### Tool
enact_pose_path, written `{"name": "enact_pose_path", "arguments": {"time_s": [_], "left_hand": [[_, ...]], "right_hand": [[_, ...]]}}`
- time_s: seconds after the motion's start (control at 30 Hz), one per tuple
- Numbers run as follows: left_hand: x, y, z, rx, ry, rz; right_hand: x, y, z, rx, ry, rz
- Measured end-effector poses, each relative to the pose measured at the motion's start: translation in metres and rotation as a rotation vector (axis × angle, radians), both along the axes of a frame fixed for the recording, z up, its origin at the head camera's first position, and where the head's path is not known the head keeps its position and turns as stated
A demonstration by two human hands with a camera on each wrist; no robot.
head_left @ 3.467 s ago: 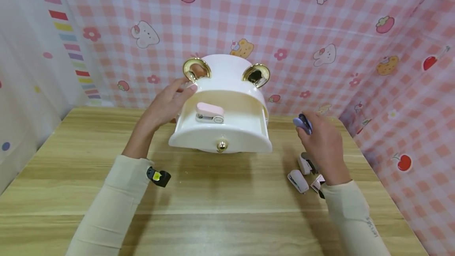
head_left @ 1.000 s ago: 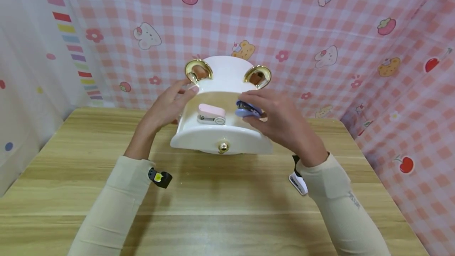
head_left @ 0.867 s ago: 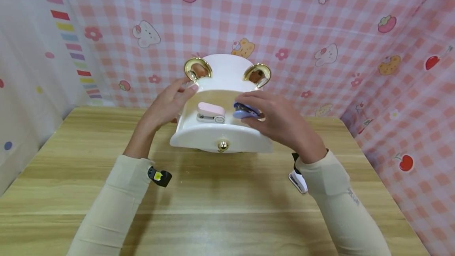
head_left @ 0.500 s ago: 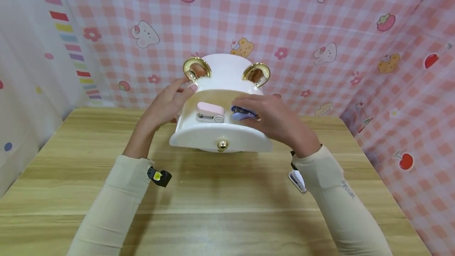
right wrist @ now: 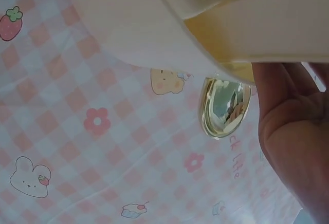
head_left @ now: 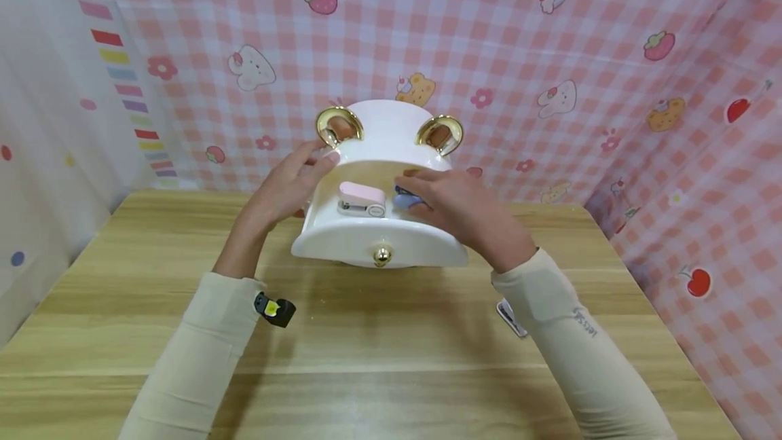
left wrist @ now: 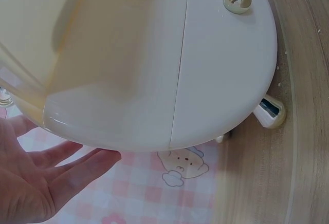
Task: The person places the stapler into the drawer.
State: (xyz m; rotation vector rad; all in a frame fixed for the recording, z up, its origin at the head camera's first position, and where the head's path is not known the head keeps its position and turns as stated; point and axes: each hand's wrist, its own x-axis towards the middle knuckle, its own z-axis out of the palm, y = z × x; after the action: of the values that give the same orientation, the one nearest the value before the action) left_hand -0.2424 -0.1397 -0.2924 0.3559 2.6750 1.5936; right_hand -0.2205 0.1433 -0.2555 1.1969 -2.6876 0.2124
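A white desktop cabinet (head_left: 387, 126) with gold ears has its upper drawer (head_left: 339, 240) pulled out. Inside, on the left, lies a pink mini stapler (head_left: 362, 199). My right hand (head_left: 470, 212) reaches into the drawer's right side, its fingers and thumb pinching a blue-purple mini stapler (head_left: 406, 201), partly hidden under them. In the right wrist view, the drawer wall hides those fingertips. My left hand (head_left: 287, 185) rests against the cabinet's left side near the ear. The left wrist view shows its fingers (left wrist: 85, 175) extended along the white shell.
A pale stapler (head_left: 510, 318) lies on the wooden table (head_left: 366, 358), partly covered by the right sleeve. A gold knob (head_left: 382, 255) sticks out from the drawer front. Pink checked cloth (head_left: 379, 39) hangs behind the cabinet and along the right.
My right hand has carried the blue-purple stapler from the table's right side into the drawer, then slightly left toward the pink one. My left hand stays at the cabinet.
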Motion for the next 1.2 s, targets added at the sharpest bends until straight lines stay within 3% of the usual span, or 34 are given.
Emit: {"name": "enact_pose_path", "arguments": {"time_s": [0.23,0.53,0.87,1.2], "left_hand": [[-0.002,0.000,-0.002,0.002,0.021,-0.007],[-0.001,0.000,-0.003,-0.010,0.027,-0.002],[-0.002,0.000,-0.004,-0.009,0.026,-0.002],[-0.004,-0.001,-0.004,-0.018,0.052,-0.014]], "right_hand": [[-0.003,-0.003,-0.006,-0.038,0.102,0.008],[-0.002,-0.007,-0.008,-0.066,0.126,-0.034],[0.002,-0.004,-0.003,-0.120,0.106,0.003],[0.006,0.003,0.002,-0.188,0.160,0.035]]}}
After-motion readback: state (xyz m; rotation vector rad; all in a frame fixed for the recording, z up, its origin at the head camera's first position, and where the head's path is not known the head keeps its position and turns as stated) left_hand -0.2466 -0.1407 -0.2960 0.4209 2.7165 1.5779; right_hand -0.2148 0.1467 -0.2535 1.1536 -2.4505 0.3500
